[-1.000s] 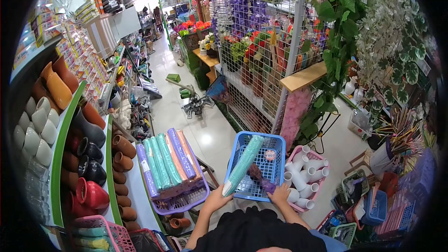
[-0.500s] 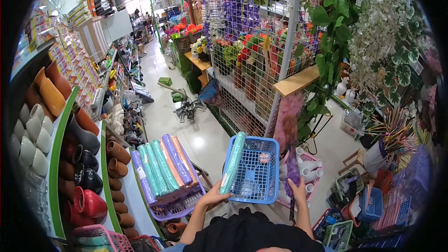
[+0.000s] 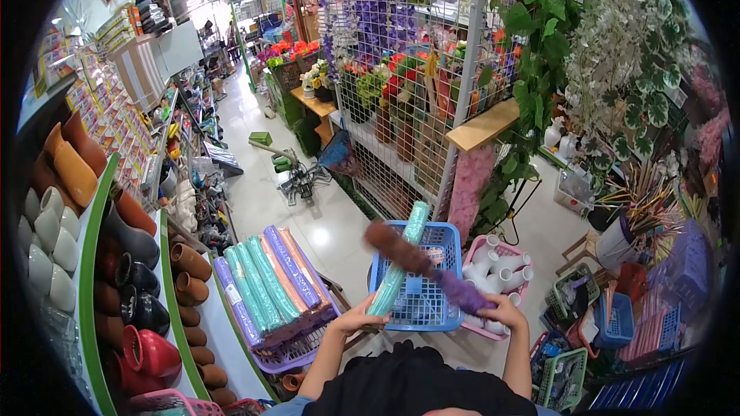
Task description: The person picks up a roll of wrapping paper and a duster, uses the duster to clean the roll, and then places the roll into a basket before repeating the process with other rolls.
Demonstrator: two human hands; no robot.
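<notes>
Currently, we are pinching the lower end of a teal wrapped roll (image 3: pixel 402 262) between the thumb and fingers of the left hand (image 3: pixel 356 316). With the right hand (image 3: pixel 502 313), we are closing the fingers around the purple end of a fuzzy duster (image 3: pixel 462 291). We are holding the duster aslant, its blurred brown end pointing away and to the left, passing across the front of the roll; we cannot tell whether the two are touching. Both items are extending over a blue basket (image 3: pixel 456 262), the roll's upper end reaching past the far rim. To its right, we are seeing a pink basket (image 3: pixel 528 262) holding white vases (image 3: pixel 501 285). To its left, a purple basket (image 3: pixel 308 345) is carrying wrapped rolls in purple, teal and orange (image 3: pixel 266 293). Farther left, clay pots (image 3: pixel 190 260) are lining a shelf; ahead, a wire mesh rack (image 3: pixel 401 108) is standing.
</notes>
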